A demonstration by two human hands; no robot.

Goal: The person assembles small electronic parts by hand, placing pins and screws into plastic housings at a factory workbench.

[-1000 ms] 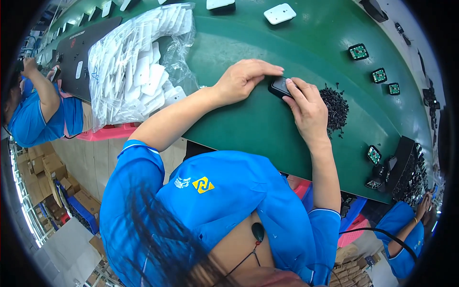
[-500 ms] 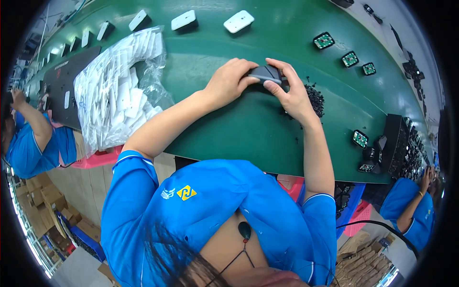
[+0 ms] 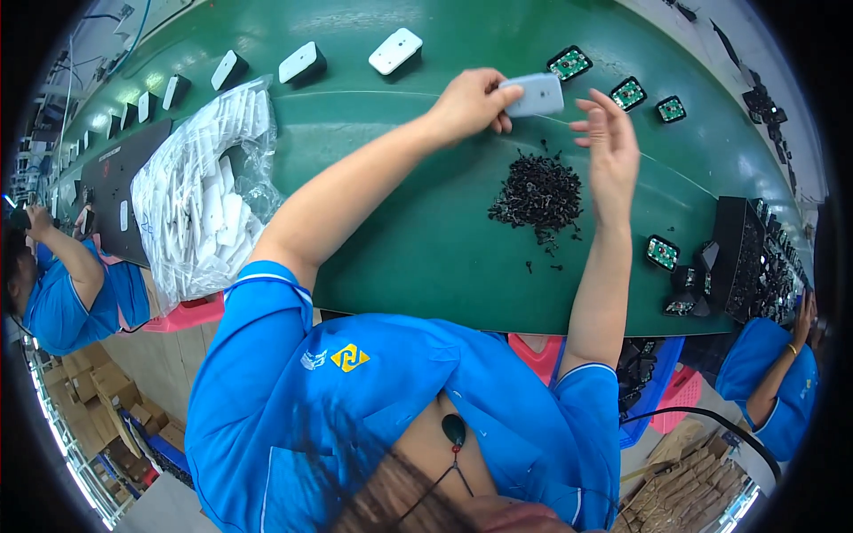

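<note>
My left hand grips the edge of a small rounded-rectangular device housing, its pale grey face turned up, above the green tabletop. Just right of it, my right hand is open, fingers stretched out and slightly blurred, touching nothing. Below the housing lies a loose pile of small black screws. Close beyond my right hand sit black housings with bare green circuit boards, among them a near one and one farther left.
White-topped black housings stand in a row from this one leftward. A clear bag of white covers lies left, beside a dark mat. At right are a lone board housing and a black bin. Co-workers sit at both sides.
My left hand has moved right and away with the housing, whose pale face now shows. My right hand has let go and shifted right, uncovering the screw pile.
</note>
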